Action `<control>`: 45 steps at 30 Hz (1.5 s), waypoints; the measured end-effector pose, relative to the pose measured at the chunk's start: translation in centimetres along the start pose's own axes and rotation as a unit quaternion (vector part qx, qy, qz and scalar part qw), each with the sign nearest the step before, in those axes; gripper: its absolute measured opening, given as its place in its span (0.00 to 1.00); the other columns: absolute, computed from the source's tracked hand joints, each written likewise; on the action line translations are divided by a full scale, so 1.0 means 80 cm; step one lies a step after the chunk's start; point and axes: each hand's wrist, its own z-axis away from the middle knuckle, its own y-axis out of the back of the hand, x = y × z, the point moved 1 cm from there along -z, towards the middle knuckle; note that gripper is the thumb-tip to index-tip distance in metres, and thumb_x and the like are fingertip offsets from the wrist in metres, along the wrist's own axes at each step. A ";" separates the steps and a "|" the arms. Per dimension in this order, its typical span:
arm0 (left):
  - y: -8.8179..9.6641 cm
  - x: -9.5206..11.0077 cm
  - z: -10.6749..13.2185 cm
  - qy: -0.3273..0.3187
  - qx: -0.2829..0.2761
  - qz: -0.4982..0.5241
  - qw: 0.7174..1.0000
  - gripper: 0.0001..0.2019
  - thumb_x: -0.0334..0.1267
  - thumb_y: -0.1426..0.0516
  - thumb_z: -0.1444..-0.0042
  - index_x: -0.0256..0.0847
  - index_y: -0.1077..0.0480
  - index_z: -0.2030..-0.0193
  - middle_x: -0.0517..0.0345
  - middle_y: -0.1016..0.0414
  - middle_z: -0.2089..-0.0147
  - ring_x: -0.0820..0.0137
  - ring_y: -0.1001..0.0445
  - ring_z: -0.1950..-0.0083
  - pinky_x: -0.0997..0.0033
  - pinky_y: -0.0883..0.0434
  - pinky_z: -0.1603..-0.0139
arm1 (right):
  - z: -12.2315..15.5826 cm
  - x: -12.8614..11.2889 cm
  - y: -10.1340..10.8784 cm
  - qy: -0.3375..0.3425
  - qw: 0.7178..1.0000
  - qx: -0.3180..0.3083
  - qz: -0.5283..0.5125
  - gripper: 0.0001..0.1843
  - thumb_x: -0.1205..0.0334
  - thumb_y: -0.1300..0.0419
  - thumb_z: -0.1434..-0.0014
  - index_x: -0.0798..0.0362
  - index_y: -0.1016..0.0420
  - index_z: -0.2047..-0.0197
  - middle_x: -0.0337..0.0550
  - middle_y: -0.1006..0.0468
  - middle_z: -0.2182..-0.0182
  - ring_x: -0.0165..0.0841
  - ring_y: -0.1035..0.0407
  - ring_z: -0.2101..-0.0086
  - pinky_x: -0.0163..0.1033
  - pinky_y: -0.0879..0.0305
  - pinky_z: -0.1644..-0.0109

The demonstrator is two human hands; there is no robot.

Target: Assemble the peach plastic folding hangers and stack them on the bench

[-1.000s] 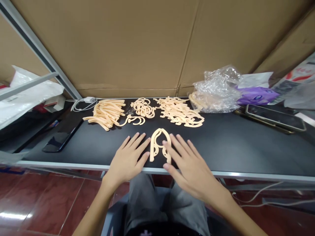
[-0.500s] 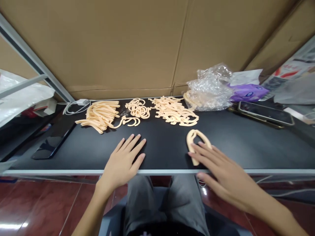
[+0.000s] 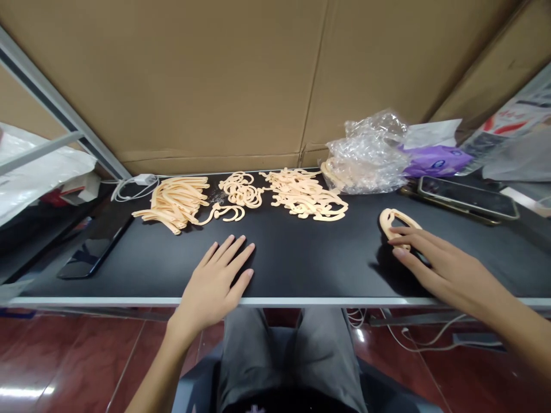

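Note:
My left hand (image 3: 215,281) lies flat and open on the black table (image 3: 301,258), fingers spread, holding nothing. My right hand (image 3: 443,267) rests with its fingers stretched out over a folded beige plastic piece (image 3: 394,222) at the right of the table; the fingertips press on its near part, which they hide. Along the back lie three beige piles: long curved strips (image 3: 176,201), small hooks (image 3: 241,192) and curled pieces (image 3: 307,198).
A clear plastic bag (image 3: 365,155) with more beige parts and a purple packet (image 3: 434,158) sit at the back right. A phone (image 3: 467,197) lies right, another dark phone (image 3: 92,249) left, with a white charger cable (image 3: 133,183). Cardboard (image 3: 241,80) walls the back.
My right hand has slid the folded beige piece from the table's middle to the right. My left hand has stayed put.

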 end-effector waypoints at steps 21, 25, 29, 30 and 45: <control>0.004 0.002 0.000 0.019 -0.008 0.048 0.999 0.25 0.48 0.54 0.29 0.49 0.42 0.28 0.59 0.46 0.24 0.60 0.48 0.23 0.46 0.46 0.24 | -0.144 -0.165 -0.036 0.269 0.957 0.100 0.036 0.14 0.60 0.48 0.32 0.54 0.22 0.57 0.52 0.19 0.54 0.46 0.30 0.48 0.52 0.39 0.41; 0.005 0.000 -0.001 0.017 -0.014 0.051 0.998 0.25 0.49 0.54 0.29 0.50 0.42 0.28 0.59 0.46 0.24 0.59 0.48 0.23 0.45 0.46 0.24 | -0.159 -0.147 -0.065 0.229 0.967 0.112 0.027 0.11 0.60 0.42 0.38 0.56 0.21 0.57 0.56 0.21 0.54 0.51 0.32 0.48 0.57 0.39 0.42; 0.012 -0.004 -0.005 0.008 -0.019 0.065 0.998 0.23 0.48 0.51 0.30 0.50 0.37 0.31 0.56 0.42 0.26 0.57 0.45 0.24 0.43 0.43 0.27 | -0.156 -0.128 -0.078 0.231 0.968 0.092 0.013 0.10 0.58 0.41 0.37 0.53 0.21 0.58 0.53 0.22 0.53 0.48 0.32 0.48 0.55 0.38 0.42; 0.014 -0.005 -0.007 0.004 -0.018 0.071 0.997 0.23 0.48 0.50 0.31 0.50 0.36 0.32 0.55 0.40 0.26 0.56 0.44 0.25 0.43 0.42 0.27 | -0.156 -0.127 -0.080 0.232 0.969 0.088 0.009 0.10 0.58 0.42 0.37 0.52 0.21 0.59 0.53 0.22 0.53 0.47 0.32 0.48 0.54 0.38 0.42; 0.027 -0.103 -0.107 0.021 0.087 0.009 0.996 0.17 0.40 0.46 0.38 0.34 0.24 0.48 0.41 0.25 0.47 0.53 0.32 0.42 0.49 0.35 0.37 | -0.155 -0.137 -0.087 0.238 0.965 0.104 -0.032 0.11 0.60 0.47 0.35 0.53 0.23 0.61 0.55 0.26 0.53 0.48 0.33 0.49 0.55 0.37 0.45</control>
